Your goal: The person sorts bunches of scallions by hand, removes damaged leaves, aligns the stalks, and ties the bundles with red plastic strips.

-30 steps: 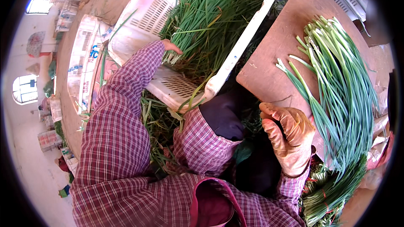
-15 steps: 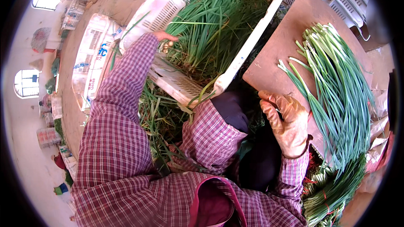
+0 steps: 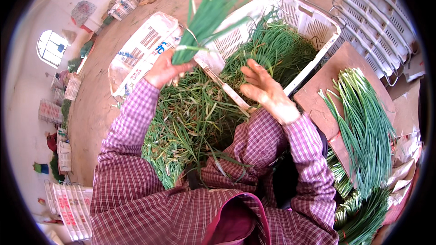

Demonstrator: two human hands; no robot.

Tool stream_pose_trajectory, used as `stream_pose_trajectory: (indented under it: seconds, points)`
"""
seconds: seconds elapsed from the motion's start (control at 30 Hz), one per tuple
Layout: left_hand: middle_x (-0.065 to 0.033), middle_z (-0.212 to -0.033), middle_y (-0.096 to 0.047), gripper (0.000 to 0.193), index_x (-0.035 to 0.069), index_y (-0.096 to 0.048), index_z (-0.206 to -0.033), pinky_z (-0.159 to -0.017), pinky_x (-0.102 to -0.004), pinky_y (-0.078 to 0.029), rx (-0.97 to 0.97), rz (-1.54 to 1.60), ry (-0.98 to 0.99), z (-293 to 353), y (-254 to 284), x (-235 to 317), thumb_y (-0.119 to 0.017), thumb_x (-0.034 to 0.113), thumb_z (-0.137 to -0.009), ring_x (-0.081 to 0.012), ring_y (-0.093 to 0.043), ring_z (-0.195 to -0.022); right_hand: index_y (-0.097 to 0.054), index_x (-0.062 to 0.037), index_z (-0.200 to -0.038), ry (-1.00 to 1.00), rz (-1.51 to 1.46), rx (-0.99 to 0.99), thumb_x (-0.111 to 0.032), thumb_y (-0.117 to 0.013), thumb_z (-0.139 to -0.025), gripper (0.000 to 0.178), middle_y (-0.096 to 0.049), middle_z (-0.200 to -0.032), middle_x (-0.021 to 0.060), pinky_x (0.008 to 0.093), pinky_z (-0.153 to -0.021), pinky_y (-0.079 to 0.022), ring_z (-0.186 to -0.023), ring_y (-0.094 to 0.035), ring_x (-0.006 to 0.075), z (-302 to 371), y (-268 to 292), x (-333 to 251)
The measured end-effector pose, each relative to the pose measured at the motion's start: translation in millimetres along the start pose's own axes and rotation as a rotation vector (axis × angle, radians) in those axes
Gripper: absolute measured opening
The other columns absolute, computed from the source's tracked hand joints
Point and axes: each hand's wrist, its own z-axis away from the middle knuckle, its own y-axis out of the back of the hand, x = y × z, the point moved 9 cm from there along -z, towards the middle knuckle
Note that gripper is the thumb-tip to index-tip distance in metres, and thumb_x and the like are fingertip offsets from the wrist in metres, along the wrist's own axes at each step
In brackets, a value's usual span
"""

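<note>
My left hand [image 3: 167, 70] is closed round the lower end of a bunch of green onions [image 3: 200, 27], held up above the near left corner of a white slotted crate [image 3: 318, 18]. The bunch's leaf tips are blurred and point up and right. My right hand [image 3: 268, 91], in a tan glove, hovers over the crate's near edge, fingers apart and nothing visible in them. Inside the crate lie more green onions [image 3: 281, 45]. On a brown board [image 3: 313, 88] to the right rests a neat pile of cleaned green onions [image 3: 363, 127], white ends away from me.
Loose leaves and trimmings [image 3: 190, 113] heap between my knee and the crate. Another white crate [image 3: 145, 50] lies at the left. Stacked crates [image 3: 372, 22] stand at the far right. Tied green onion bundles [image 3: 363, 220] lie below the board.
My left hand has lifted a bunch of green onions out of the crate. My right hand has moved left from beside the board to the crate, and its fingers have spread. The view has shifted.
</note>
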Motion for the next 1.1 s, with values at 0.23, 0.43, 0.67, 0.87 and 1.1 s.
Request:
stream_pose_trajectory:
  seconds: [0.23,0.43,0.67,0.87,1.1]
  points:
    - [-0.0177,-0.083,-0.062,0.039,0.006,-0.055,-0.104,-0.065,-0.0431,-0.049,0.294,-0.647,-0.225,95,-14,14,-0.069,0.01,-0.067,-0.0361,-0.062,-0.077,-0.025,0.0016,-0.135,0.096,-0.837,0.089,-0.038,-0.064,-0.084,0.076,-0.045,-0.128,0.0163,0.0395,-0.101,-0.04,-0.116,-0.048,0.0273,-54,-49,5]
    - [-0.0143,-0.084,-0.061,0.038,0.009,-0.052,-0.102,-0.063,-0.0449,-0.047,0.293,-0.728,-0.212,136,-24,-14,-0.065,0.009,-0.066,-0.0359,-0.06,-0.077,-0.057,-0.0069,-0.104,0.012,-0.826,0.375,-0.034,-0.058,-0.089,0.031,-0.059,-0.08,0.0008,0.0318,-0.066,-0.05,-0.072,-0.058,0.0145,-59,-47,-25]
    - [-0.0192,-0.119,-0.055,0.077,0.002,-0.043,-0.13,-0.094,-0.0385,-0.042,0.099,-0.639,0.067,199,21,-131,-0.079,0.017,-0.064,-0.0304,-0.054,-0.109,-0.061,-0.0055,-0.092,0.454,-0.732,0.112,-0.035,-0.055,-0.091,0.03,-0.047,-0.059,-0.0026,0.0316,-0.068,-0.057,-0.052,-0.052,0.0104,-75,-81,-133]
    - [-0.0153,-0.086,-0.065,0.032,-0.002,-0.062,-0.102,-0.069,-0.0307,-0.053,0.138,0.018,0.257,234,51,-134,-0.07,0.016,-0.077,-0.0227,-0.065,-0.074,-0.064,-0.007,-0.097,0.118,-0.439,0.032,-0.031,-0.053,-0.092,0.027,-0.054,-0.064,-0.0001,0.0249,-0.057,-0.052,-0.056,-0.055,0.0117,-106,-122,-53]
    - [-0.017,-0.087,-0.067,0.059,-0.007,-0.057,-0.109,-0.068,-0.0332,-0.054,-0.457,0.909,-0.147,214,-35,-16,-0.034,0.045,-0.096,-0.0247,-0.067,-0.077,-0.064,-0.0061,-0.1,0.287,-0.11,0.16,-0.029,-0.054,-0.093,0.026,-0.062,-0.073,0.0014,0.0201,-0.051,-0.046,-0.064,-0.058,0.01,-110,-120,-73]
